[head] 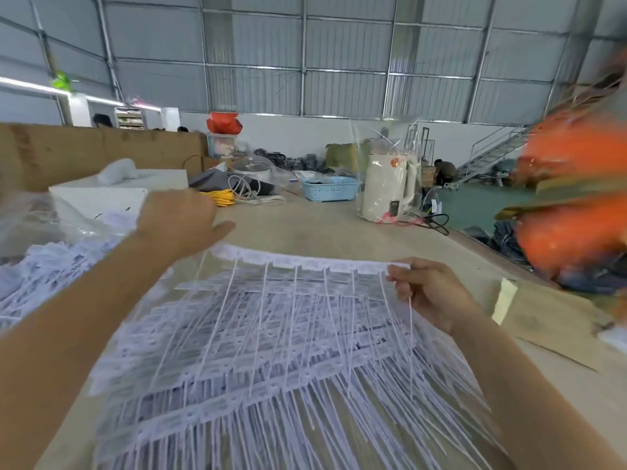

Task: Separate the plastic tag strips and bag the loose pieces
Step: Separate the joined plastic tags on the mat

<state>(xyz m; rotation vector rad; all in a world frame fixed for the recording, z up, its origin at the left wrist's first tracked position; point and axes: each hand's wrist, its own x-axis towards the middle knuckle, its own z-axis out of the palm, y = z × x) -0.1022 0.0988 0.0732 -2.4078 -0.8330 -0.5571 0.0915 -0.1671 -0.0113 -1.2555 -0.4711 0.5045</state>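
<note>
R hand (431, 293) pinches the end of the top tag strip (305, 262), raised over the strip stack (271, 351) at worktop (322, 228) centre. L hand (179, 215) open, blurred, near strip's far end. Rec.: grip both ends, peel slowly w/o snagging tails.

White plastic tag strips (288, 351), tinged pale lilac, lie in overlapping rows over darker blue-grey gaps, their thin tails forming a pattern of fine white lines. A second white-lilac heap of tags (44, 276) lies at left under a clear, glossy bag (40, 215). The table (322, 228) is dull beige. Brown cardboard (556, 320) carries a cream strip of tape. The basket (330, 188) is light blue with a pierced lattice pattern. The jug (386, 184) is cream-white with an orange spot. A yellow bundle (220, 197) lies near a white box (101, 195). Blurred orange bags (573, 195) fill the right edge.
</note>
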